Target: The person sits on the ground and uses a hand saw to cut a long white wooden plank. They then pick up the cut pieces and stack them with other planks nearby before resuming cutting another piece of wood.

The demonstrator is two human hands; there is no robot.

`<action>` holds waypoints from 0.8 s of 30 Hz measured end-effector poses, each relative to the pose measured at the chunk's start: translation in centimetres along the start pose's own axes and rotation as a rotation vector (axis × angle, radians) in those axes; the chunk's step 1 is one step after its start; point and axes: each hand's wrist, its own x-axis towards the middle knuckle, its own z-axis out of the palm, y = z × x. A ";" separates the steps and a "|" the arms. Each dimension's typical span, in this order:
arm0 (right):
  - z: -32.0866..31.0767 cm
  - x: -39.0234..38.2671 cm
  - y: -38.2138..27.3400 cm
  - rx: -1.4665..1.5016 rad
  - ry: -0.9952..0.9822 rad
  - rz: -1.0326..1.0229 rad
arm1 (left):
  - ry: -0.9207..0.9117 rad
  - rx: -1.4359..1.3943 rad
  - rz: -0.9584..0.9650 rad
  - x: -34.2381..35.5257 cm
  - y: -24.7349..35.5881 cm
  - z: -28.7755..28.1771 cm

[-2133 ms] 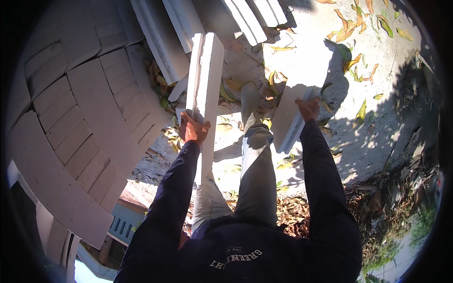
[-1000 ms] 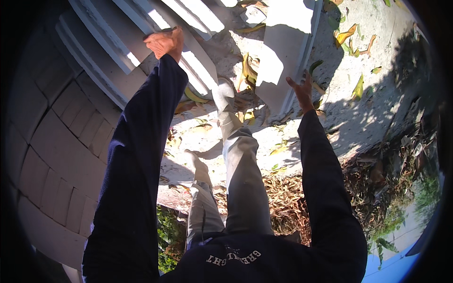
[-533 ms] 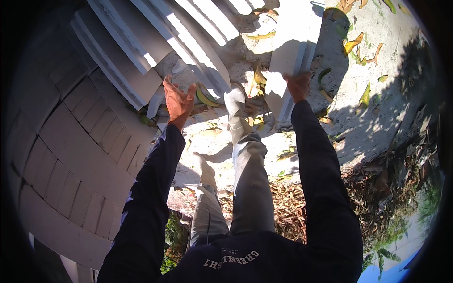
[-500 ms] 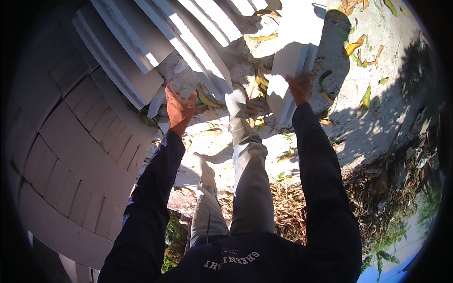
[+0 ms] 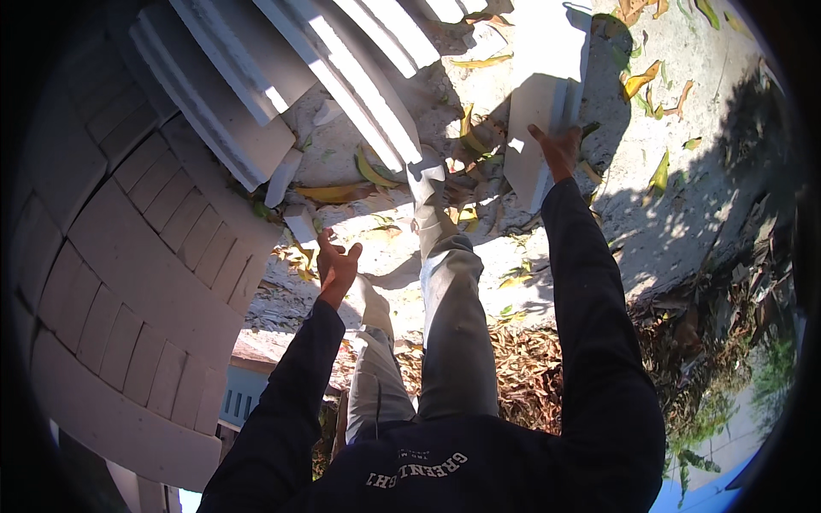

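Head view: left hand (image 5: 338, 267) is empty, loosely spread; right hand (image 5: 561, 156) grasps pale slab (image 5: 528, 107) by its edge, seemingly positioning; next move calls for steady support.

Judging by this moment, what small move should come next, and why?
Probably bring the left hand across to the near end of the pale slab on the right: the left hand looks empty, its thumb spread from its fingers, while only the right hand is at that slab's edge.
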 end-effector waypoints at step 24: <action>-3.0 -5.0 -2.9 -0.245 0.322 -0.122 | -0.046 -0.283 0.040 -0.1 -2.5 0.9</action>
